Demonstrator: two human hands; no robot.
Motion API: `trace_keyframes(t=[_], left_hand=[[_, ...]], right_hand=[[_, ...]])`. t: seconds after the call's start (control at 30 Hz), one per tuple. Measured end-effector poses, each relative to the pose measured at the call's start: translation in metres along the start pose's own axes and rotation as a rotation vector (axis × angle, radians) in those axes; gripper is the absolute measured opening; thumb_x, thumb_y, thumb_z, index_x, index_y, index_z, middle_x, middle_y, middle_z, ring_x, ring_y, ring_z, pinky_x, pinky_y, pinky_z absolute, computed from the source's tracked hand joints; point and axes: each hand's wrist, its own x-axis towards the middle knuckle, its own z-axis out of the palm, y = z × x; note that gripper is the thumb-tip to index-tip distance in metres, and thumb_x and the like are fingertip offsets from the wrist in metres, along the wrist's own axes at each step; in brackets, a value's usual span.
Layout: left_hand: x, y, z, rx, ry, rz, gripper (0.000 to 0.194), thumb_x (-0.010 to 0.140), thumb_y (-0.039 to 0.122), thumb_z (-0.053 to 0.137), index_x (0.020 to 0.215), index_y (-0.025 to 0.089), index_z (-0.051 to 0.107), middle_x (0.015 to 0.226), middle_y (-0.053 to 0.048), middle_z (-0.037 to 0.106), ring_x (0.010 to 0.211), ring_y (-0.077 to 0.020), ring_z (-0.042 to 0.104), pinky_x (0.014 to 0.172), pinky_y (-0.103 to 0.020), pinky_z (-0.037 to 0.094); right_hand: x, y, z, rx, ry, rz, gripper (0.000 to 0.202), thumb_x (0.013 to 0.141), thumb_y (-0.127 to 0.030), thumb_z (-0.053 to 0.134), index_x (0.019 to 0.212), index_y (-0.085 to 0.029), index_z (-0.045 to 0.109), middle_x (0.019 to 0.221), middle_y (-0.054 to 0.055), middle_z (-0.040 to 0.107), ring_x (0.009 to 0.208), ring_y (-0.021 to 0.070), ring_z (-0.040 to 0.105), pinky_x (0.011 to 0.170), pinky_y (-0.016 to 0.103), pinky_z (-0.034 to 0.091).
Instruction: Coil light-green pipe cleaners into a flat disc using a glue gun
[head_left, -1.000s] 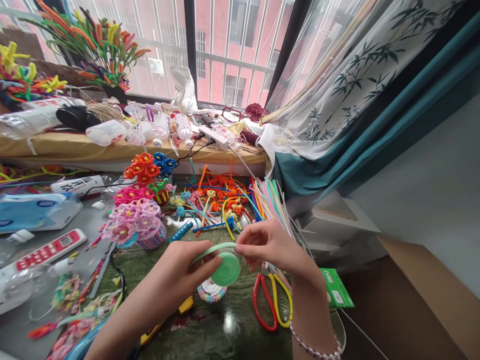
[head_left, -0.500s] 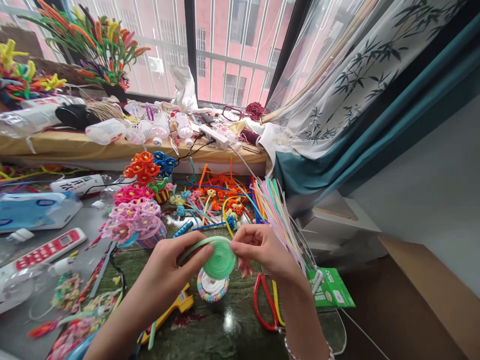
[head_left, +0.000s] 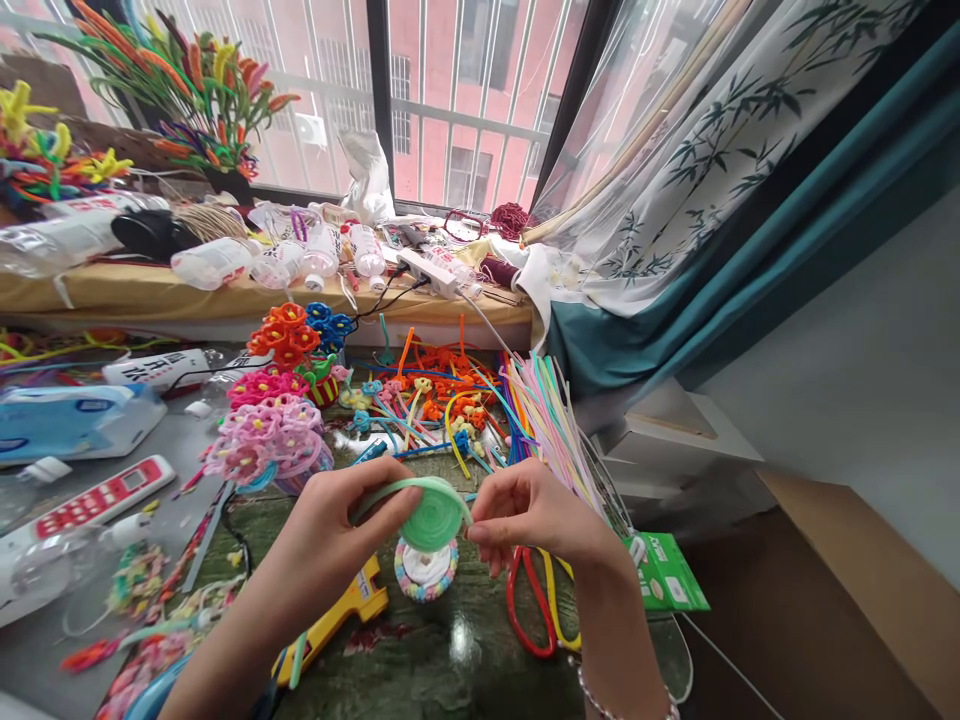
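Observation:
Between my hands is a flat spiral coil of light green pipe cleaner [head_left: 433,520], held above the table. My left hand [head_left: 349,520] pinches the coil's left side between thumb and fingers. At its right edge my right hand [head_left: 525,515] pinches the strand where it leaves the spiral. Just beneath the coil a small round piece ringed with pastel beads [head_left: 426,580], white inside, rests on the table. A yellow glue gun [head_left: 352,605] lies partly behind my left forearm. Scissors with red and yellow handles [head_left: 531,605] lie below my right hand.
A bundle of pastel pipe cleaners [head_left: 551,410] lies behind my right hand. Pink pipe-cleaner flowers [head_left: 266,440] stand left of centre, with loose orange pieces [head_left: 442,365] behind. A green packet [head_left: 671,572] sits at the table's right edge. Plastic bottles [head_left: 217,262] line the windowsill.
My right hand has shifted slightly right and down along the coil's edge. The coil has tilted a little and moved up slightly. My left hand stays nearly in place.

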Motion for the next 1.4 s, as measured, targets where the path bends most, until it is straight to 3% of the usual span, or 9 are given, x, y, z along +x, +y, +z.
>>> trace_keyframes(t=[0.1,0.27,0.53,0.83,1.03,1.23,1.4], left_hand=[[0.0,0.0,0.002,-0.014,0.012,-0.022,0.03,0.088,0.044,0.062,0.072,0.019,0.067,0.061,0.005,0.05,0.055,-0.0113,0.04,0.049,-0.021,0.03],[-0.002,-0.002,0.011,-0.056,0.083,-0.051,0.039,0.088,0.048,0.063,0.063,0.02,0.055,0.058,0.007,0.037,0.053,-0.0103,0.032,0.047,-0.021,0.025],[-0.006,-0.006,0.014,-0.148,0.083,-0.055,0.04,0.089,0.05,0.063,0.064,0.02,0.054,0.058,0.006,0.04,0.052,-0.0103,0.033,0.043,-0.02,0.024],[-0.004,-0.009,0.017,-0.172,0.113,-0.03,0.038,0.089,0.048,0.064,0.066,0.02,0.056,0.058,0.007,0.036,0.052,-0.0093,0.029,0.042,-0.02,0.022],[-0.008,-0.012,0.018,-0.028,0.221,0.013,0.034,0.089,0.043,0.064,0.065,0.02,0.057,0.058,0.008,0.035,0.052,-0.0092,0.03,0.044,-0.02,0.023],[-0.008,-0.016,0.016,0.111,0.278,0.084,0.032,0.091,0.039,0.062,0.066,0.02,0.057,0.056,0.009,0.038,0.051,-0.0088,0.031,0.046,-0.02,0.026],[-0.007,-0.015,0.017,0.119,0.26,0.104,0.029,0.091,0.038,0.061,0.068,0.02,0.06,0.054,0.009,0.039,0.048,-0.0088,0.03,0.044,-0.021,0.025]], right_hand=[[0.002,0.003,0.004,0.005,0.072,-0.064,0.03,0.069,-0.037,0.091,0.066,-0.014,0.072,0.051,-0.003,0.067,0.041,0.0079,0.058,0.04,0.016,0.043],[0.012,0.02,0.023,0.183,0.433,-0.31,0.036,0.068,-0.043,0.092,0.062,-0.015,0.07,0.048,-0.004,0.061,0.036,0.0044,0.042,0.036,0.016,0.03],[0.018,0.036,0.043,0.263,0.597,-0.402,0.043,0.072,-0.05,0.088,0.062,-0.016,0.063,0.048,-0.008,0.049,0.041,0.0038,0.036,0.039,0.016,0.026],[0.021,0.034,0.05,0.324,0.595,-0.378,0.045,0.068,-0.05,0.09,0.059,-0.016,0.061,0.048,-0.007,0.052,0.041,0.0045,0.036,0.039,0.016,0.027],[0.022,0.032,0.056,0.353,0.599,-0.36,0.044,0.068,-0.048,0.091,0.057,-0.015,0.064,0.048,-0.004,0.06,0.037,0.0029,0.041,0.037,0.014,0.03],[0.018,0.024,0.054,0.248,0.573,-0.335,0.034,0.069,-0.045,0.091,0.063,-0.015,0.077,0.052,0.002,0.07,0.041,0.01,0.063,0.041,0.017,0.049],[0.016,0.019,0.044,0.18,0.542,-0.303,0.029,0.065,-0.042,0.093,0.067,-0.015,0.08,0.054,0.003,0.073,0.043,0.0136,0.067,0.043,0.02,0.054]])
